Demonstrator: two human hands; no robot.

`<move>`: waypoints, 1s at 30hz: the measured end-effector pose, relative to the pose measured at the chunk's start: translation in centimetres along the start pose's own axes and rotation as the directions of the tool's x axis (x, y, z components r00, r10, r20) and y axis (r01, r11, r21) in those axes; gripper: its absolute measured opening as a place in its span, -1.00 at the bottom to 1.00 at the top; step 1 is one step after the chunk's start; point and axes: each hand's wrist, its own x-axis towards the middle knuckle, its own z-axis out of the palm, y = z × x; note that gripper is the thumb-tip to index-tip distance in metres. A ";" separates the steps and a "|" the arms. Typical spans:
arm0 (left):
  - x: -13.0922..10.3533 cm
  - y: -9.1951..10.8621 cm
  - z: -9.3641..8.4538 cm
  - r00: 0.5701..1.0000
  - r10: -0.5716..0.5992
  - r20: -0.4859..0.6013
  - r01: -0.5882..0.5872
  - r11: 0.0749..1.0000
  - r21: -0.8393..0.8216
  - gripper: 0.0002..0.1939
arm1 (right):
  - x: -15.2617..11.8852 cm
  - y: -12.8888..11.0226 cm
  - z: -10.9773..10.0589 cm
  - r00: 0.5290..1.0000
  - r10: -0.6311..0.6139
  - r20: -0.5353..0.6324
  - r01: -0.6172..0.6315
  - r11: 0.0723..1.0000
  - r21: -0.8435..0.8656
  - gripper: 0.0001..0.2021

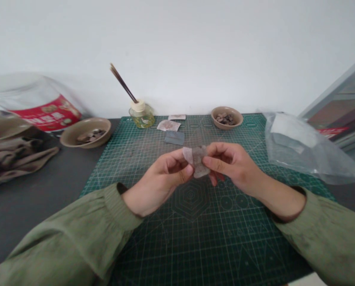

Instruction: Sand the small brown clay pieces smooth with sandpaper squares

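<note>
In front of me, above the green cutting mat, my two hands meet at a small grey piece with an uneven, translucent-looking surface. My right hand pinches its right side, thumb on the near face and fingers behind. At its left side my left hand is closed, with the thumb near the lower edge. A pale scrap that looks like sandpaper sticks up between the left fingers and lies against the grey piece. What the grey piece is made of I cannot tell.
On the mat behind lie a grey sheet and worn pale scraps. A reed diffuser and a bowl of small brown pieces stand near the wall. Left are another bowl, a cloth and a big jar; right, a plastic bag.
</note>
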 end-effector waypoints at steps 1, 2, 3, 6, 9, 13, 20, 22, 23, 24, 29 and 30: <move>0.0 0.1 0.1 1.000 -0.001 0.008 0.001 1.000 -0.013 -0.86 | 0.0 0.0 -0.1 1.000 0.000 0.000 0.000 1.000 -0.007 -0.69; 0.0 0.2 0.1 1.000 -0.004 0.012 0.004 1.000 -0.019 -0.89 | 0.0 0.1 -0.2 1.000 -0.002 0.001 0.002 1.000 -0.014 -0.69; -0.1 0.3 0.1 1.000 -0.009 0.009 0.009 1.000 -0.019 -0.89 | 0.0 0.1 -0.3 1.000 -0.006 0.004 0.006 1.000 -0.022 -0.69; -0.1 0.6 0.1 0.998 -0.036 -0.043 0.036 0.999 0.009 -0.84 | 0.0 0.2 -0.6 1.000 -0.018 0.003 0.018 0.999 -0.038 -0.69; -0.1 0.8 -0.1 0.990 -0.068 -0.123 0.071 0.997 0.022 -0.81 | 0.1 0.3 -0.7 0.999 -0.031 -0.023 0.030 0.998 -0.047 -0.70; -0.2 1.0 -0.2 0.980 -0.093 -0.177 0.093 0.996 -0.005 -0.79 | 0.1 0.2 -0.6 0.998 -0.038 -0.055 0.035 0.998 -0.045 -0.72; -0.1 1.2 0.1 0.974 -0.095 -0.204 0.107 0.993 0.048 -0.72 | 0.1 0.5 -0.7 0.992 -0.059 -0.109 0.056 0.998 -0.028 -0.75; 0.0 1.2 0.2 0.972 -0.066 -0.227 0.087 0.993 0.082 -0.67 | 0.1 0.6 -0.7 0.980 -0.097 -0.171 0.088 0.994 -0.060 -0.75; 0.1 1.1 0.1 0.965 -0.039 -0.260 0.069 0.992 0.105 -0.65 | 0.0 0.7 -0.7 0.967 -0.135 -0.215 0.114 0.988 -0.106 -0.76; 0.2 1.1 0.1 0.952 -0.005 -0.305 0.048 0.990 0.134 -0.64 | 0.0 0.7 -0.6 0.944 -0.195 -0.264 0.150 0.972 -0.181 -0.78; 0.1 0.8 -0.2 0.915 0.053 -0.400 0.057 0.964 0.259 -0.65 | -0.4 0.7 -0.3 0.677 -0.703 -0.218 0.380 0.587 -0.715 -0.87; 0.0 0.8 -0.2 0.930 0.038 -0.366 0.064 0.963 0.263 -0.64 | -0.5 0.7 -0.2 0.639 -0.758 -0.132 0.416 0.485 -0.770 -0.85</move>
